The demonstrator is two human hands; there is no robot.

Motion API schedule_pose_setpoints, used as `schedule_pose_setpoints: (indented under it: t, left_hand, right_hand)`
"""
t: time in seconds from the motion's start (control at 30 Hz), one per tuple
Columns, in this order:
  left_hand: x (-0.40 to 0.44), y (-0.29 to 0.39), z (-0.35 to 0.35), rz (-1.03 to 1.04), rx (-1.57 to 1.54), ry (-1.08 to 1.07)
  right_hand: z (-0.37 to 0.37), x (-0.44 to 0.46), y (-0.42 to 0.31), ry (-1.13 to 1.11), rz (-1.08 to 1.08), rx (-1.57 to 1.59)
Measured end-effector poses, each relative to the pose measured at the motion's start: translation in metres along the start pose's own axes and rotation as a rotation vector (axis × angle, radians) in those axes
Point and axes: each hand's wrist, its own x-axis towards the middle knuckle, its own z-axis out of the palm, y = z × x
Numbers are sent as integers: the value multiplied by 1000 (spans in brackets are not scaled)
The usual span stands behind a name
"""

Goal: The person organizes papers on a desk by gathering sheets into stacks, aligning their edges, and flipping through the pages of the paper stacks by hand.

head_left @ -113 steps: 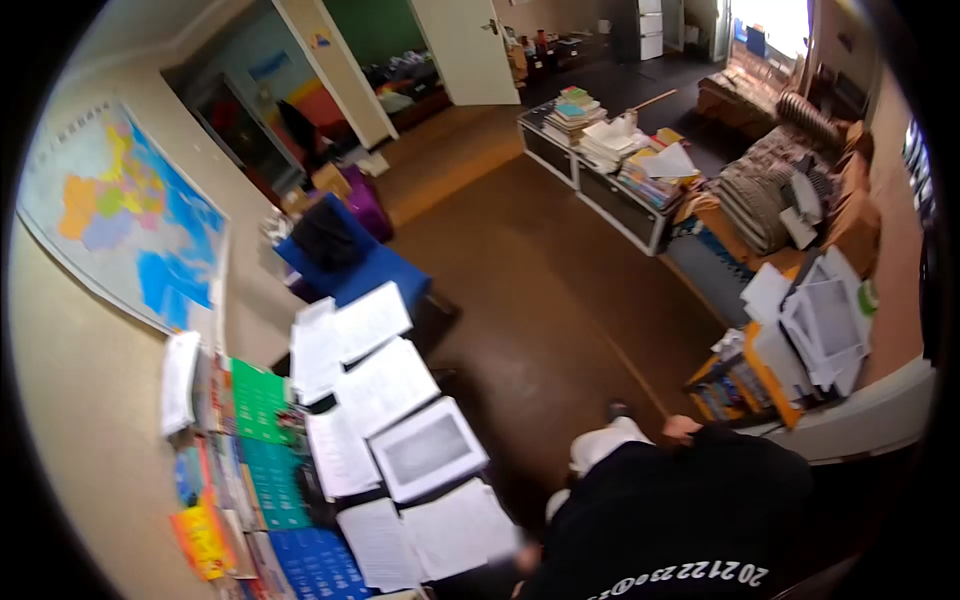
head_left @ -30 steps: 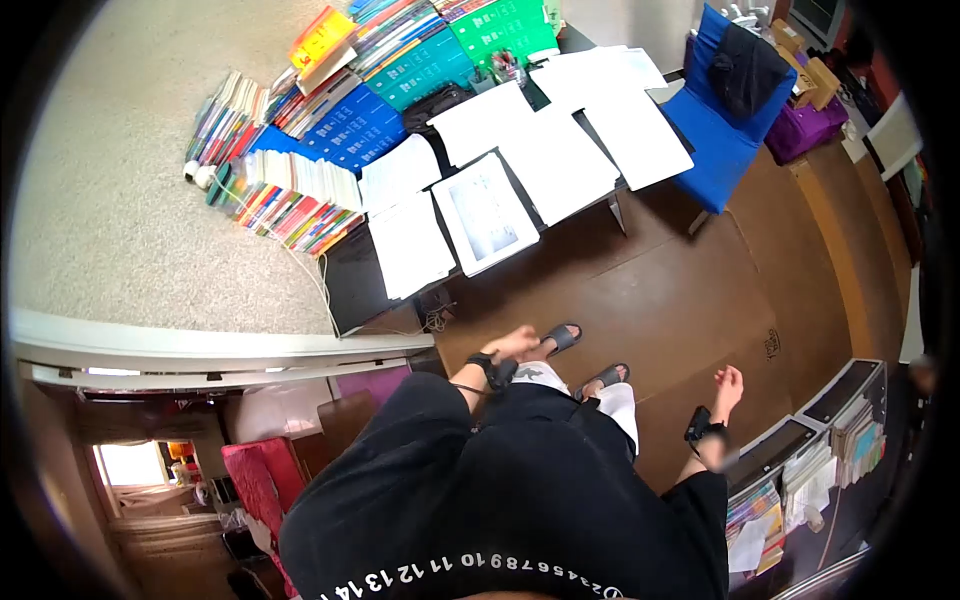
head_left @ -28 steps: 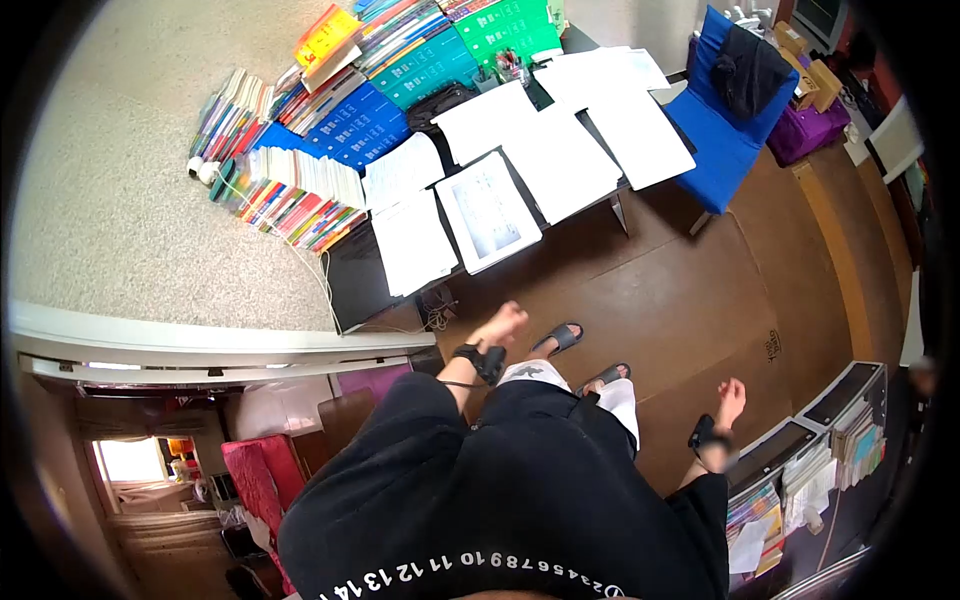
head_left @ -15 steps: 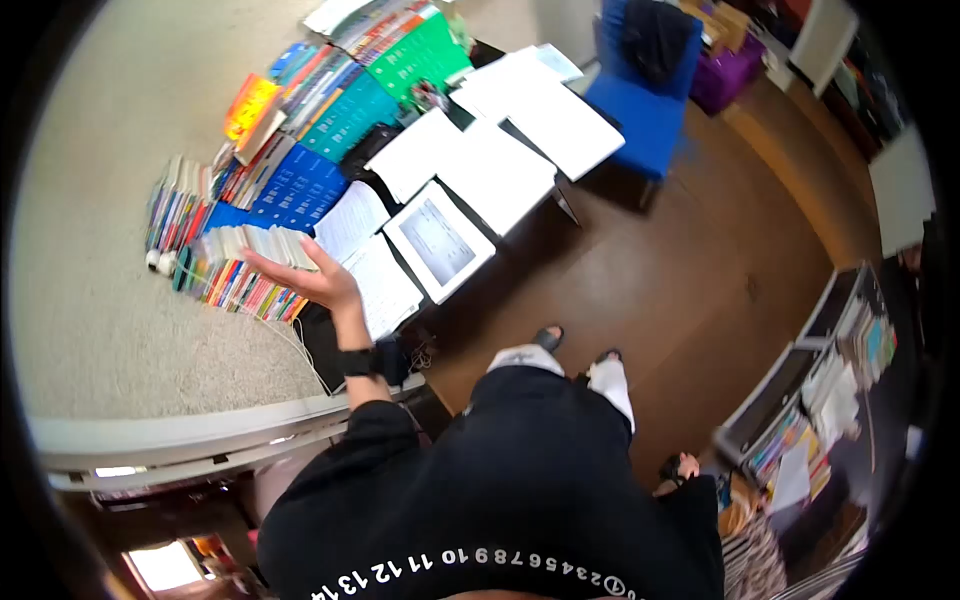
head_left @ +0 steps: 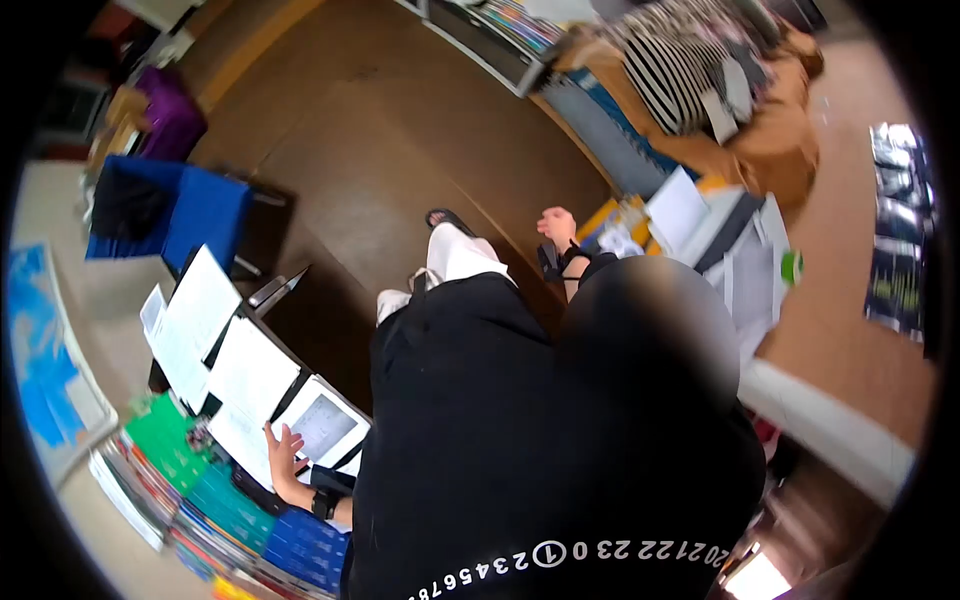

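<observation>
My left hand (head_left: 285, 455) hangs in the air with its fingers spread, holding nothing. Beneath and beside it lie white paper sheets (head_left: 255, 370) on a narrow table. A white-bordered page or screen with a grey picture (head_left: 322, 428) is nearest its fingertips. My right hand (head_left: 557, 225) is out over the floor on the other side, its fingers loosely curled, with no object visible in them. Close to that hand is a pile of papers and folders (head_left: 690, 215). Both wrists wear black bands.
A blue chair (head_left: 205, 215) with dark cloth stands past the table, near a purple bag (head_left: 172, 115). Books with green (head_left: 168, 440) and blue spines (head_left: 305, 545) line the table's far side. Striped cloth (head_left: 668, 75) and a brown surface (head_left: 850, 340) are at right.
My view has swung to the right, so the table and books now sit at lower left. My left hand has come nearer the grey-pictured page. More of the right-hand pile shows.
</observation>
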Motion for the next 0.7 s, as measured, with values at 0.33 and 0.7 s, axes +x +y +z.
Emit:
schedule_pose_setpoints:
  t: [0.33, 0.7]
  left_hand:
    - [76, 220, 76, 777, 760, 4]
    - [66, 216, 283, 556, 476, -674]
  right_hand:
    - [-139, -189, 149, 365, 369, 32]
    - [-254, -267, 438, 214, 324, 98]
